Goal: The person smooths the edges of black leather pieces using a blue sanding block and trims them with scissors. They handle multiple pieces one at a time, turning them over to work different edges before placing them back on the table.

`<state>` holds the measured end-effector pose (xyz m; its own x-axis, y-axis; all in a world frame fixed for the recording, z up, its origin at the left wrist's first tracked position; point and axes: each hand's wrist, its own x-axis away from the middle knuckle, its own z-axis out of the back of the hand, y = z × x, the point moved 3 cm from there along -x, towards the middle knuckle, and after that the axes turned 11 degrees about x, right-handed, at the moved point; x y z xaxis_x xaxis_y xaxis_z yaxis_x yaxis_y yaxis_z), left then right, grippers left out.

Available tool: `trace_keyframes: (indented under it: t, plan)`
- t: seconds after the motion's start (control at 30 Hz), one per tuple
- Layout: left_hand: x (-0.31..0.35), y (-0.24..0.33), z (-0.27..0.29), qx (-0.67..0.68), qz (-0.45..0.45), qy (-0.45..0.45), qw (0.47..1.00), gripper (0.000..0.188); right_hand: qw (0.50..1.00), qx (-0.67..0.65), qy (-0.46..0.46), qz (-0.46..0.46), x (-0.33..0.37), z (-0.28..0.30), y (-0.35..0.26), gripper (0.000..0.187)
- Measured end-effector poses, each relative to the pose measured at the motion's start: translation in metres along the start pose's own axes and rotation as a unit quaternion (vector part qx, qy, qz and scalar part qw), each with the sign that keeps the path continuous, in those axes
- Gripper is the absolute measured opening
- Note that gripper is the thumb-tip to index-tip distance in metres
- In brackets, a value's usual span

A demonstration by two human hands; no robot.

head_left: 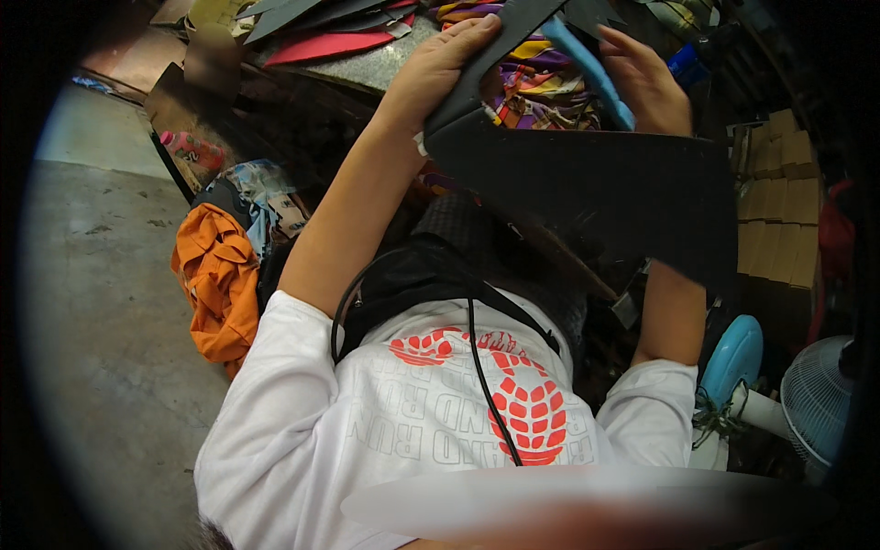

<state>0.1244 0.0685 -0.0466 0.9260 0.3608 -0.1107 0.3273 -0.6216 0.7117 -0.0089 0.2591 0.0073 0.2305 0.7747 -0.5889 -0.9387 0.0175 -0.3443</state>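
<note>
Up in front of me is a large flat black panel [596,183], with an angled arm and a gap in its upper part. My left hand [451,57] is closed on the panel's upper left arm, thumb lying along it. A narrow light blue strip [591,73] runs down the right side of the gap. Around this strip curve the fingers of my right hand [649,87], partly hidden behind it and slightly blurred. The panel's wide lower part covers some of my right forearm. Through the gap shows crumpled multicoloured cloth [541,78].
Black and red flat pieces [335,41] lie stacked on the grey worktop [367,71]. Orange cloth [217,284] and a pink bottle [191,148] are at the left. Stacked cardboard-coloured blocks [777,202] and a fan [818,399] stand at the right.
</note>
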Motion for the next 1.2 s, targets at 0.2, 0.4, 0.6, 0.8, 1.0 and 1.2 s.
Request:
trace_keyframes:
  t: [0.2,0.4,0.6,0.8,1.0,1.2]
  plan:
    - [-0.012,-0.023,0.001,-0.003,0.010,0.023,1.000,0.028,0.730,-0.598,0.180,-0.278,0.091,0.036,-0.037,0.072]
    - [0.003,-0.017,-0.023,0.046,0.100,0.069,0.992,0.035,0.914,-0.190,0.211,-0.291,0.106,0.053,-0.056,0.064]
    - [0.069,0.024,-0.048,-0.076,-0.004,-0.118,0.990,0.059,0.926,-0.095,0.299,-0.208,0.098,0.070,-0.068,0.067]
    - [0.086,0.022,-0.051,-0.176,-0.014,-0.159,0.971,0.077,0.947,-0.076,0.257,-0.179,0.096,0.074,-0.058,0.053]
    - [0.082,0.019,-0.038,-0.150,0.010,-0.083,0.985,0.063,0.906,-0.269,0.232,-0.231,0.109,0.086,-0.025,0.047]
    - [0.078,0.013,-0.036,-0.094,-0.034,-0.043,0.994,0.068,0.875,0.344,-0.029,-0.338,0.128,0.082,0.009,0.038]
